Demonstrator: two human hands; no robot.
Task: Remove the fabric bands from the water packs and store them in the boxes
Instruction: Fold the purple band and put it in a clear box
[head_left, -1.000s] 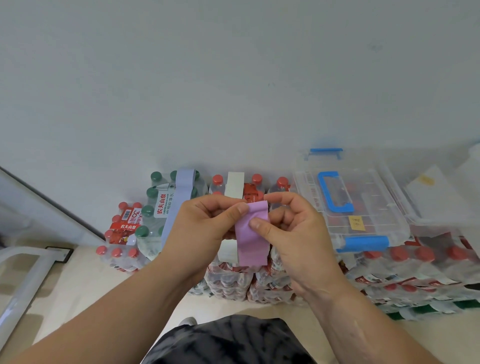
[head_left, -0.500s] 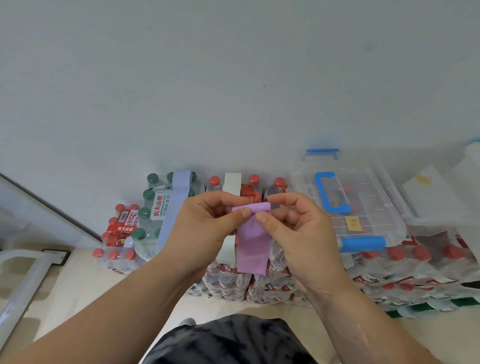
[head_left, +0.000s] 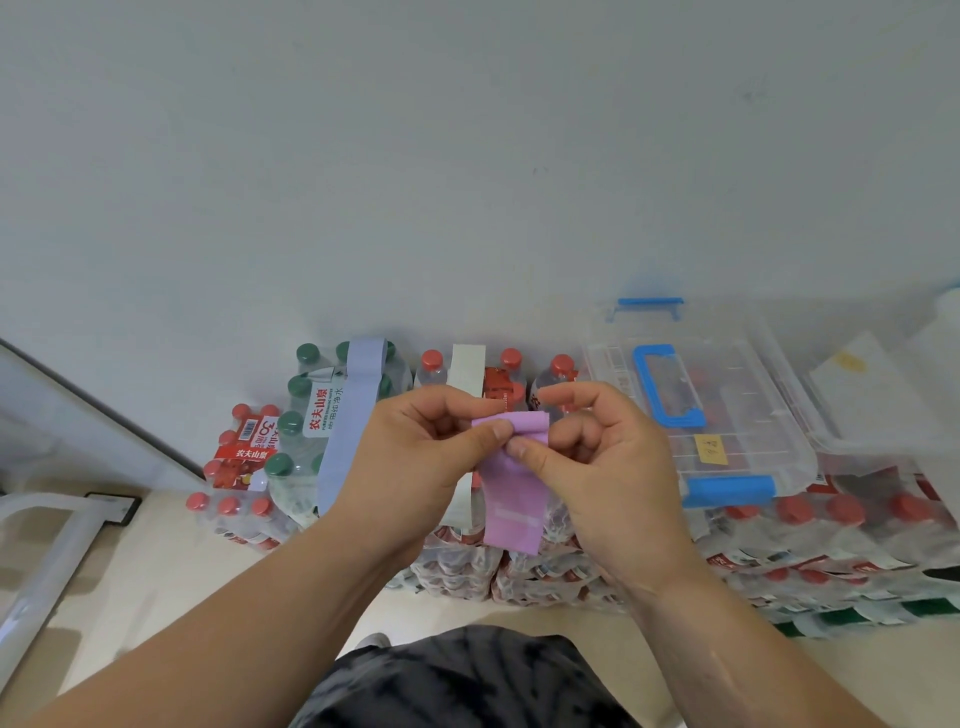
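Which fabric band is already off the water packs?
The purple band, pinched by the left hand and right hand; the light blue band and white band wrap water packs.

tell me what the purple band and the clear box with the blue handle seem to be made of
Purple band: looks like soft matte fabric, possibly elastic; it folds over limply where the left hand and right hand pinch it.
Clear box: seems rigid see-through plastic, slightly glossy, with moulded ribs on the lid; its blue handle looks like opaque plastic.
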